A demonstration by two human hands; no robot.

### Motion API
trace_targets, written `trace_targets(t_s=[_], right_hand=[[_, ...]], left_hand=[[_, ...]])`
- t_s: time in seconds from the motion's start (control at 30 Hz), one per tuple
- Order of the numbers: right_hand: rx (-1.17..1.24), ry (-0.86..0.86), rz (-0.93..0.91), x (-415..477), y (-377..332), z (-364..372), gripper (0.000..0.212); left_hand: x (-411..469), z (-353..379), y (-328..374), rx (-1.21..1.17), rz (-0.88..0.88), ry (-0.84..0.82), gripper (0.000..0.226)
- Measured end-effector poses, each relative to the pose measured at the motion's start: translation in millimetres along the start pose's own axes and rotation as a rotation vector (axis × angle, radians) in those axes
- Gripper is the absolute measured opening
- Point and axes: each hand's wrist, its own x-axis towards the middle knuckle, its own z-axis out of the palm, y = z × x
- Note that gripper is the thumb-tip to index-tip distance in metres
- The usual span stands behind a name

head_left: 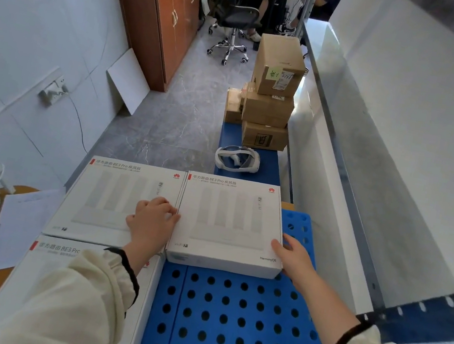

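Note:
A flat white router box (229, 220) lies on a blue perforated pallet (224, 321). My left hand (152, 222) grips its left edge, fingers curled at the seam with a second identical box (113, 198) beside it. My right hand (292, 256) holds the right edge near the front corner, thumb on top. A third white box (56, 251) lies nearer to me on the left, partly hidden by my left sleeve.
A white headset (237, 158) lies on the blue surface beyond the boxes, and a stack of cardboard boxes (278, 66) stands behind it. A metal shelf (346, 131) runs along the right. Papers (22, 221) lie left; an office chair (233, 16) and wooden cabinet (170, 18) stand farther back.

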Motion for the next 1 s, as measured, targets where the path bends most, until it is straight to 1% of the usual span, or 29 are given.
trace_targets(t_s=[0.07,0.13,0.2,0.27,0.37,0.43,0.5,0.57,0.73,0.9,1.0], right_hand=[[0.002,0.062,-0.019,-9,-3,-3,0.058],[-0.031,0.090,-0.065,-26,-10,-8,0.060],[-0.075,0.123,-0.107,-49,-22,-18,0.059],[-0.156,0.153,-0.140,-76,-34,-28,0.058],[-0.288,0.179,-0.184,-120,-49,-35,0.055],[-0.351,0.196,-0.211,-148,-52,-36,0.054],[-0.400,0.254,-0.219,-173,-49,-36,0.059],[-0.425,0.331,-0.200,-199,-40,-38,0.062],[-0.391,0.526,-0.144,-268,-3,-55,0.061],[-0.297,0.669,-0.039,-346,44,-76,0.058],[-0.291,0.805,0.062,-401,86,-90,0.058]], left_hand=[[-3,-6,2,-0.034,-0.003,-0.021,0.036],[-5,-16,4,-0.044,0.069,-0.002,0.042],[-7,-29,14,-0.082,0.186,-0.020,0.044],[-13,-44,33,-0.093,0.323,-0.089,0.047],[-31,-63,62,-0.002,0.542,-0.167,0.051],[-45,-72,75,0.038,0.639,-0.197,0.054],[-58,-77,84,0.083,0.705,-0.220,0.056],[-72,-81,92,0.116,0.756,-0.241,0.056],[-121,-82,118,0.118,0.924,-0.317,0.056],[-200,-69,151,0.126,1.188,-0.397,0.055],[-262,-42,177,0.097,1.334,-0.500,0.055]])
